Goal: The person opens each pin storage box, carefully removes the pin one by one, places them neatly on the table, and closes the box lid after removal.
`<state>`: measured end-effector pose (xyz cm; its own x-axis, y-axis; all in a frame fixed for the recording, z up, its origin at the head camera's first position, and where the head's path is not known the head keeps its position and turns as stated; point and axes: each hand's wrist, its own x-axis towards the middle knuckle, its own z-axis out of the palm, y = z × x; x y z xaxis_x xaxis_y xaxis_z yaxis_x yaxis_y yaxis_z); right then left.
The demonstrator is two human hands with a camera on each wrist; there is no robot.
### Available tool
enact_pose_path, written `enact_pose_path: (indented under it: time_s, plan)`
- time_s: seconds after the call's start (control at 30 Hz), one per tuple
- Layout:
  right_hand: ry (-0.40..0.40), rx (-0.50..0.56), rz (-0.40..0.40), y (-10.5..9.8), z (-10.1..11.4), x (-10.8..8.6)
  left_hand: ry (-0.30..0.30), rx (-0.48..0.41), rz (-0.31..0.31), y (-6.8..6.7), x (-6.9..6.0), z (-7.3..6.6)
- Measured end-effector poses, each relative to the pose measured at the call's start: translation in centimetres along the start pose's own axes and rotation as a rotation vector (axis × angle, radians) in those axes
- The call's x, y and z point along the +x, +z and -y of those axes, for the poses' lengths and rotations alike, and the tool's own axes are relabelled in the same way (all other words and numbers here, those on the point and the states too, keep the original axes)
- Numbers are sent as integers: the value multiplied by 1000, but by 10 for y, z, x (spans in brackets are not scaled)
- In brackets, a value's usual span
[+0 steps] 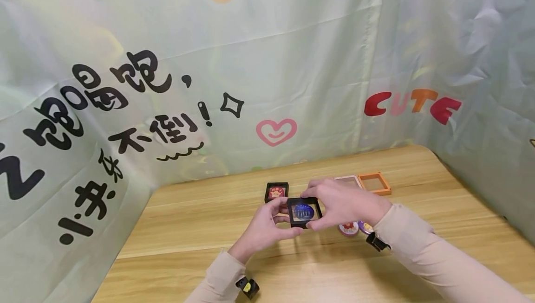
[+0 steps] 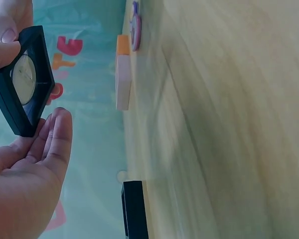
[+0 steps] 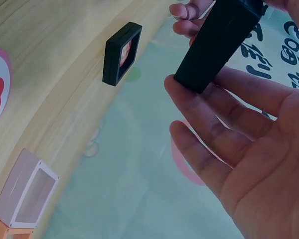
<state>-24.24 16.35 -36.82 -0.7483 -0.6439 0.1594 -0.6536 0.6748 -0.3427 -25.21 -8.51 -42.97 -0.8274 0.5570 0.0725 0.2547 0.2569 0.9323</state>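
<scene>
A square black display frame (image 1: 291, 213) with a clear window is held up above the table, a blue round badge (image 1: 304, 212) inside it. My right hand (image 1: 347, 201) grips the frame from the right, fingers at its top edge and thumb at its lower edge. On the opposite side my left hand (image 1: 269, 224) holds it, thumb low by the near corner. In the left wrist view, the left hand's fingers (image 2: 60, 134) meet the frame's edge. From the right wrist view the frame (image 3: 217, 47) is seen edge-on, touched by the right hand's fingertips.
Behind the hands stands a second black frame (image 1: 277, 185) with a red badge in it. Farther right are a pink frame (image 3: 20, 189) and an orange frame (image 1: 381, 192). Two round badges, one pink-rimmed (image 1: 348, 229) and one purple (image 1: 365, 227), lie under the right forearm. A printed curtain (image 1: 292, 61) hangs behind the table.
</scene>
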Motion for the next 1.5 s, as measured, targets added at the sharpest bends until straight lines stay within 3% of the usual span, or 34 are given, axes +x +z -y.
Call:
enact_pose_path:
  time_s: [0.27,0.63,1.0,1.23,1.5]
  plan:
    - [-68,-41,-47,4,5,-1,-5,-8,-1,4,-6,0]
    - [-63,-101,-51,7,14,-2,21,-36,-5,6,-14,3]
    - [-100,-132,-47,7,19,-3,16,-146,21,9,-19,4]
    - [-70,-177,43,3,28,-1,1,-161,29,9,-20,7]
    - [-106,-218,111,0,39,6,-5,-140,43,7,-20,10]
